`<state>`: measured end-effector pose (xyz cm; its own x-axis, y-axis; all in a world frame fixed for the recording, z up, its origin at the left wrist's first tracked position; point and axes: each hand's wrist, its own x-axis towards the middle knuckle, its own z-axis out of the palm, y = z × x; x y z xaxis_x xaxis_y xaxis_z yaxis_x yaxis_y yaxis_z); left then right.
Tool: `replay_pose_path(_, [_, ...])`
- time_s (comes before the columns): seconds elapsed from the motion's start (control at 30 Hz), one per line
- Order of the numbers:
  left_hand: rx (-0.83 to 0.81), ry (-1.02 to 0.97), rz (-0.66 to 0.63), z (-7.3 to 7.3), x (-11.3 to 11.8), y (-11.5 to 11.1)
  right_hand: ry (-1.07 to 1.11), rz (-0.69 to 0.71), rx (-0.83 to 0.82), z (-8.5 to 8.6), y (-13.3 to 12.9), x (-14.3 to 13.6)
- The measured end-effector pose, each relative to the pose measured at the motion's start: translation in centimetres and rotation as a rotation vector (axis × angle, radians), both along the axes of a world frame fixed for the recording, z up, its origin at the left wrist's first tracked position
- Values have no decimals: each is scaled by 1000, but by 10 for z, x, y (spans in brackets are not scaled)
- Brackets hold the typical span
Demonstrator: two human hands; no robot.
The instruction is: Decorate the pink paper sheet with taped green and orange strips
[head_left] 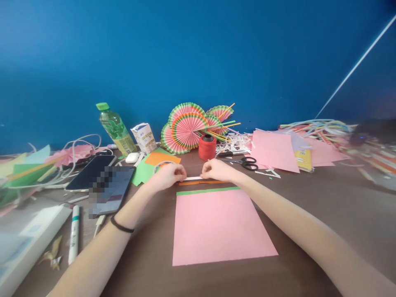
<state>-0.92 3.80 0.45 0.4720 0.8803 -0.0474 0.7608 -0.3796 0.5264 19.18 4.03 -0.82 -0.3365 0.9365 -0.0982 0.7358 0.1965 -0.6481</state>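
Note:
A narrow white strip (192,178) stretches between my two hands. My left hand (169,175) pinches its left end, and my right hand (215,170) pinches the right end. Just below the white strip lies an orange strip (198,182), partly under my right wrist. Nearer to me a large pink sheet (219,227) lies flat, with a green strip (207,191) along its far edge. A roll of tape (162,163) shows partly behind my left hand.
Behind my hands stand a red thread spool (207,147) and folded paper fans (188,130). Black scissors (249,163) and pink sheets (275,150) lie to the right. Phones (116,192), a marker (74,235), a bottle (116,130) and a small box (144,138) are on the left.

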Motion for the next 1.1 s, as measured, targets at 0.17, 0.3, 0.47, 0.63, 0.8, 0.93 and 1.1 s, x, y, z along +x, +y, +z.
replay_pose_path(0.17, [-59,-34,14,-5,0,2,-28,54,-51,0,1,2])
replay_pose_path(0.3, [-59,-25,-19,-8,0,4,-33,69,-59,-1,2,3])
replay_pose_path(0.47, [-6,32,-46,-7,1,4,-24,89,-66,0,2,3])
replay_pose_path(0.63, [2,74,-55,-7,1,5,-29,84,-91,1,1,4])
replay_pose_path(0.8, [11,70,-46,-9,1,6,-29,88,-110,1,1,4])
replay_pose_path(0.93, [7,73,-49,-11,1,6,-39,82,-106,0,2,5])
replay_pose_path(1.1, [7,79,-46,-12,2,6,-33,93,-108,-2,3,5])
